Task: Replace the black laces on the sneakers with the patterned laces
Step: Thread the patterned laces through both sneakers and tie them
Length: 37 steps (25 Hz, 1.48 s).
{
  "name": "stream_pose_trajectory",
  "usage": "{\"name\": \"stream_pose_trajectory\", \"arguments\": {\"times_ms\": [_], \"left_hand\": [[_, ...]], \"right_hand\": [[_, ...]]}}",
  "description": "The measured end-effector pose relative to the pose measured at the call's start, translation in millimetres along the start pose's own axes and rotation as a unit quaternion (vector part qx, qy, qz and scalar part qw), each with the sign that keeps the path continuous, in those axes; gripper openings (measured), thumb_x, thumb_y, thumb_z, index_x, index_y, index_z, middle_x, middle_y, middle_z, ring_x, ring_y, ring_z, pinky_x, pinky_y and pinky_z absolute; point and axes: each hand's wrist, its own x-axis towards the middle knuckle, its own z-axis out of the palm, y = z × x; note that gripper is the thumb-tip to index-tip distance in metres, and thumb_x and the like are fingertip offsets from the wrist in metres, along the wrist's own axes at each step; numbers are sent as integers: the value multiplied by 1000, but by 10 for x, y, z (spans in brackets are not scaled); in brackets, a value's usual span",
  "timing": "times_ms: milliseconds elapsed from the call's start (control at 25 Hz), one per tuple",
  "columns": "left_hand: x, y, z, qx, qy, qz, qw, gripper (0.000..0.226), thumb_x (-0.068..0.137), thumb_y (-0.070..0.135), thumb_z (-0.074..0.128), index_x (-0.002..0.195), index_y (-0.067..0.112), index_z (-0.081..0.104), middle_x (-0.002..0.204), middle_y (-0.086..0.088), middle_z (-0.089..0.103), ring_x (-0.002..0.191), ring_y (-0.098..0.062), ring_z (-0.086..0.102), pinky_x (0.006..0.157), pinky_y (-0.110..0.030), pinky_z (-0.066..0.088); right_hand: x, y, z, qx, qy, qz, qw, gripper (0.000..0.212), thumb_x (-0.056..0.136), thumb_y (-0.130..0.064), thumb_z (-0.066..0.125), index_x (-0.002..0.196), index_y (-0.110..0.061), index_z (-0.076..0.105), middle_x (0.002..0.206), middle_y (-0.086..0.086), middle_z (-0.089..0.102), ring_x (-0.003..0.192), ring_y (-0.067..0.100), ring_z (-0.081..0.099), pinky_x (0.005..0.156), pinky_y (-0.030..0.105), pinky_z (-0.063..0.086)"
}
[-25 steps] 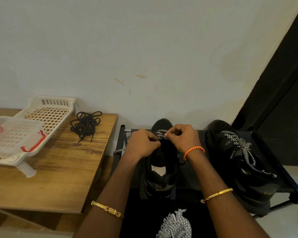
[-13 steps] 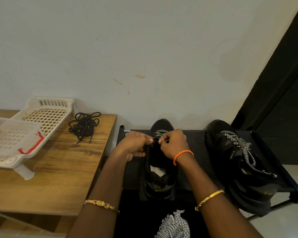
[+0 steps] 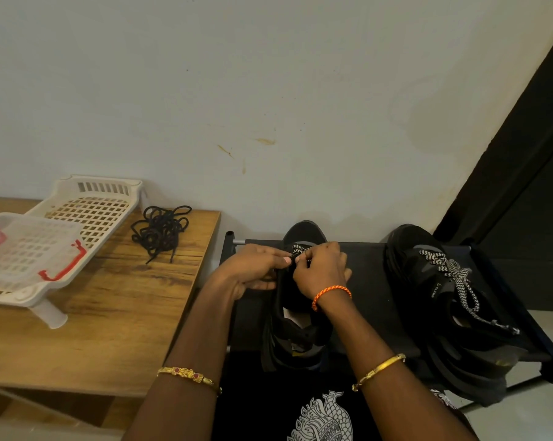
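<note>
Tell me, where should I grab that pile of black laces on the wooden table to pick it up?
Probably pinch the black laces at the thick middle of the tangle, coming straight down from above. They lie loose and flat on the wooden table, with the white basket close on their left. Grabbing one of the trailing ends nearer you would likely just unravel the heap.

Both hands, left hand (image 3: 253, 265) and right hand (image 3: 321, 268), pinch patterned lace (image 3: 300, 249) on sneaker (image 3: 296, 329).

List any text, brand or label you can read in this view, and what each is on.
Right sneaker: small white lettering on its side, too small to read for sure.
Black shirt: a white graphic, no words legible.
Sneaker under the hands: nothing readable.
Basket, box: no text visible.
</note>
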Motion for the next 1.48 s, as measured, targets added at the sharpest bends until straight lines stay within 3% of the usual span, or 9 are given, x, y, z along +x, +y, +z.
{"name": "stream_pose_trajectory", "arguments": {"times_ms": [360,480,600,840,960,1080,1160,1320,1480], "left_hand": [[54,-73,144,2,101,45,994,8,91,14,62,85,15,67,75,0,64,64,-7,57,54,-17,50],[62,-43,220,62,128,74,987,10,94,13,57,87,11,65,72,0,58,62,-8,52,47,-14,44],[45,-28,230,76,154,85,981,12,97,11,53,90,7,61,70,-1,55,58,-9,50,41,-10,41],[45,-51,66,60,216,86,971,12,98,15,48,89,12,55,86,-7,60,67,-9,54,55,-20,40],[21,-40,-73,-2,340,91,936,10,98,14,47,94,13,56,100,-12,64,86,-23,59,68,-30,47],[-59,-7,-241,-73,512,83,851,14,99,12,43,102,8,56,110,-11,58,99,-25,55,72,-24,42],[-63,-28,-324,-103,555,81,821,21,99,12,41,115,3,52,124,-14,50,108,-27,53,82,-32,41],[-93,-48,-200,122,493,132,851,38,93,13,52,130,13,45,133,-16,39,121,-32,41,93,-40,39],[-46,-77,96,379,259,208,863,28,89,31,62,116,37,62,141,0,34,135,-23,21,108,-49,20]], "right_hand": [[81,84,87,224,10,85,971,40,75,-15,76,42,-31,59,99,3,68,112,29,54,98,50,44],[24,72,-2,159,13,60,985,17,78,-14,72,73,-29,64,119,4,53,120,26,45,103,44,39],[-40,118,-80,84,27,25,996,37,77,-7,65,109,-23,56,129,5,35,122,26,35,101,38,31],[-99,204,-150,82,41,74,993,38,74,-5,64,108,-12,48,119,13,40,111,31,44,88,35,41],[-92,232,-159,113,14,71,991,24,76,-2,62,95,-11,52,109,11,47,102,28,50,82,35,47],[-71,233,-161,139,-1,76,987,21,76,1,60,91,-11,52,106,11,54,92,24,53,75,31,47],[-55,229,-165,145,-7,80,986,22,76,1,61,92,-11,52,104,11,56,91,23,55,78,34,51],[-13,237,-181,135,-29,85,987,20,79,0,60,94,-11,51,93,5,53,89,21,54,82,36,52],[2,219,-199,128,-47,86,987,19,81,-3,59,94,-12,49,91,4,51,89,21,53,80,34,51]]}}
